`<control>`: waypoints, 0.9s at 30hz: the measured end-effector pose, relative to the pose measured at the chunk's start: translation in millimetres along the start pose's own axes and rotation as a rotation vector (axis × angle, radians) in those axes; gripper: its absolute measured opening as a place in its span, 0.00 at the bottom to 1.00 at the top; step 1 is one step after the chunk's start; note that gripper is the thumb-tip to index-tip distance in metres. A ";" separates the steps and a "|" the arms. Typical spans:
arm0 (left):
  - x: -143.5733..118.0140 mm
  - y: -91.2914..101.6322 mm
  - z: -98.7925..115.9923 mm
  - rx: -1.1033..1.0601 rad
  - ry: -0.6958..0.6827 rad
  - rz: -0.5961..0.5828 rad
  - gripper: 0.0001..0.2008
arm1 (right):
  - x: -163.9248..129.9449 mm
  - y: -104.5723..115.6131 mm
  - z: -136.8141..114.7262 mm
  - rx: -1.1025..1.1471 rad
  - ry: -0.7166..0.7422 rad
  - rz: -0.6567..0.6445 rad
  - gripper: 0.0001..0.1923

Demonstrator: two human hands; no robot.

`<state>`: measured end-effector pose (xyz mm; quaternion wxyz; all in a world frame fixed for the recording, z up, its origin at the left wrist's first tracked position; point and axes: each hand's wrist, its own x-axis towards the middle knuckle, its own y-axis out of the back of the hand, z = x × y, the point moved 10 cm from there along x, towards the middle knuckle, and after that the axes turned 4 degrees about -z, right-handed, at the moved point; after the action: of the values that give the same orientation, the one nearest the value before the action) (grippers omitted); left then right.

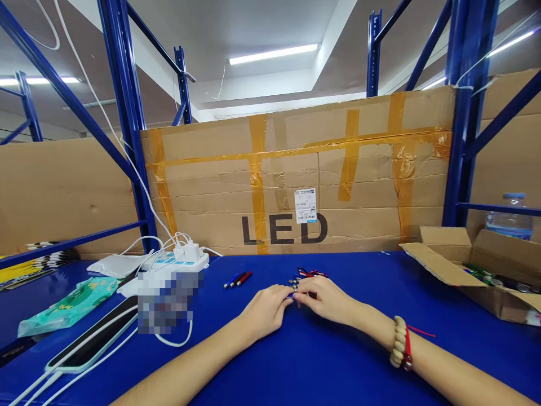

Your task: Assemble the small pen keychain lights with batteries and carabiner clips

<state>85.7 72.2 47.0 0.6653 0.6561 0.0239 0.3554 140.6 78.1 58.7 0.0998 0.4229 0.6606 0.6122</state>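
My left hand (pixel 265 308) and my right hand (pixel 325 299) meet over the middle of the blue tabletop, fingertips pinched together. Whatever they hold is small and mostly covered by the fingers; only a bluish, shiny bit shows, and I cannot tell its kind. Just beyond the fingertips lie several small silvery pieces (pixel 295 282). Behind them is a little pile of red and dark slim parts (pixel 311 273), partly hidden by my right hand. To the left of my hands, short pen-like barrels (pixel 238 279) in blue, black and red lie side by side.
At left, a white power strip (pixel 186 259) with plugs and cables sits near a phone (pixel 99 332) and a green packet (pixel 70 304). An open cardboard box (pixel 486 287) stands right. A taped cardboard panel (pixel 211 192) closes the back between blue posts (pixel 465 141).
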 end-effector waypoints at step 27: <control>4.0 3.6 -8.3 0.106 0.033 -0.045 0.08 | 1.5 -3.0 12.7 0.026 -0.182 -0.011 0.23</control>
<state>82.9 80.9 50.8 0.6368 0.6840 0.0683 0.3492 146.6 88.6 53.7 0.1575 0.4743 0.6591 0.5620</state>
